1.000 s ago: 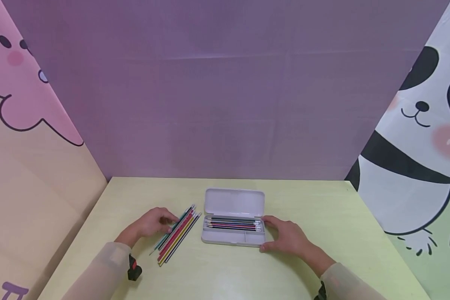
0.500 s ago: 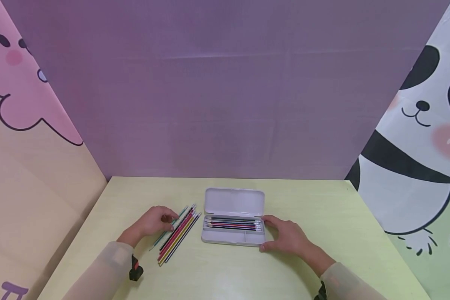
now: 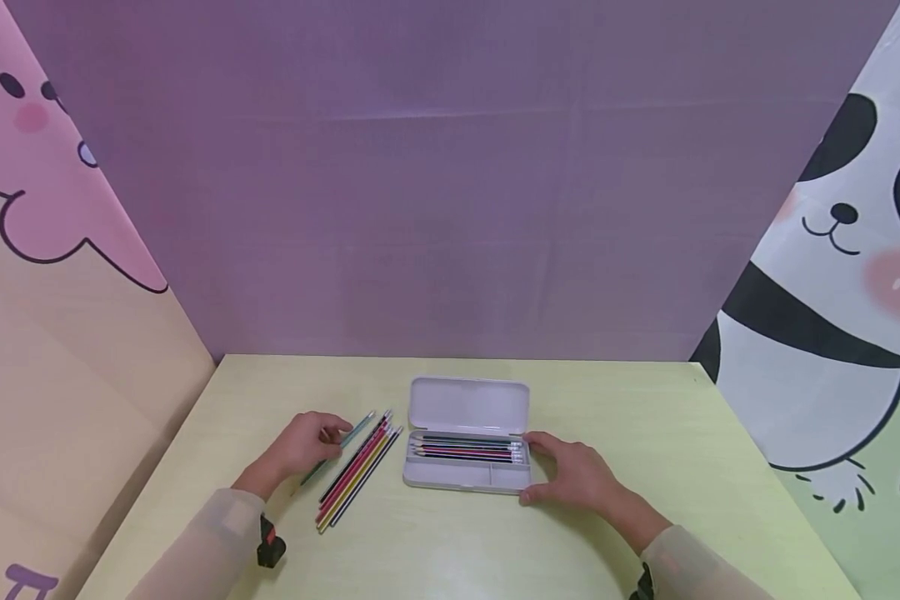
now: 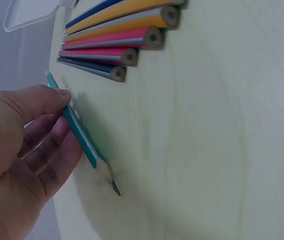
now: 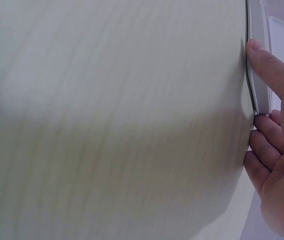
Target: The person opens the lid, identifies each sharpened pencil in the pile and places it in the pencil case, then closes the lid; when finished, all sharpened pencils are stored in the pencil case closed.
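My left hand [image 3: 303, 443] pinches a green pencil [image 4: 82, 135] between thumb and fingers, its sharpened dark tip toward the near side. Just to the right of that hand, several pencils [image 3: 360, 473] in black, red, yellow and dark blue lie side by side, slanted on the table. A white pencil case [image 3: 450, 477] stands with its lid up in the middle. Inside its long compartment lie several dark and red pencils [image 3: 465, 449]. My right hand [image 3: 573, 477] holds the case's right end, thumb at the near corner and index finger at the far side.
The pale wooden table [image 3: 630, 400] ends at a purple backdrop [image 3: 450, 208]. A panel with a pink cartoon [image 3: 52, 183] stands at the left, and one with a panda [image 3: 817, 333] at the right. A black strap device [image 3: 272, 546] sits on the left wrist.
The green pencil has come away from the row of pencils, drawn left by my left hand. My right hand and the pencil case have stayed put.
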`<act>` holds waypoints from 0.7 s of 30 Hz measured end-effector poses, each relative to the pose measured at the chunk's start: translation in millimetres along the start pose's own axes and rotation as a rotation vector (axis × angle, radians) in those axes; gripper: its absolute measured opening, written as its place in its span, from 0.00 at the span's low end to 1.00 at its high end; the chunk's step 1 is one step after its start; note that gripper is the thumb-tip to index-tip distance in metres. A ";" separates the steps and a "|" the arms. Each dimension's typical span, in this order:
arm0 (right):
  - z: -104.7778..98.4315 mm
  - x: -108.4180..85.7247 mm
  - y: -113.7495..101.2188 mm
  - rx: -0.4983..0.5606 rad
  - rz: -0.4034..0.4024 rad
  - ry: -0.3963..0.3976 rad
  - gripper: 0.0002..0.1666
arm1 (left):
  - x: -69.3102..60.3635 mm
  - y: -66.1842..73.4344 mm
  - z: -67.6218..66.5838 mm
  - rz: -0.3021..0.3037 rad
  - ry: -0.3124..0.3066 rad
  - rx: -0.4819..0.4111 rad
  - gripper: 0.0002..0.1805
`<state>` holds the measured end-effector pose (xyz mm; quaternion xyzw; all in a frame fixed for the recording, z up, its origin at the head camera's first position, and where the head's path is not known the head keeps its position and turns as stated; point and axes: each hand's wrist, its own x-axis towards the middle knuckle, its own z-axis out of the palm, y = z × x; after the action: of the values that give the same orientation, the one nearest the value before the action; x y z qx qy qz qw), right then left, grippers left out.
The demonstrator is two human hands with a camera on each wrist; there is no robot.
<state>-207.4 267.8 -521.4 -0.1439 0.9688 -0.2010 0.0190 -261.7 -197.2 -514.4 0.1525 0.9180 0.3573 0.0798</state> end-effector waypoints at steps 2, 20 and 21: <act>0.0 0.1 -0.2 0.001 0.003 -0.001 0.58 | 0.1 1.1 -2.2 0.003 0.011 0.000 0.17; -1.8 1.6 -2.0 -0.002 -0.003 -0.015 0.58 | 32.1 81.0 12.8 0.140 -0.029 -0.037 0.15; -2.1 1.8 -2.2 -0.002 -0.003 -0.016 0.58 | 34.8 85.9 15.9 0.151 -0.048 -0.040 0.15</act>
<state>-208.8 266.2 -518.5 -0.1470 0.9686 -0.1986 0.0264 -271.3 -115.4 -468.9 0.2279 0.8945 0.3768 0.0776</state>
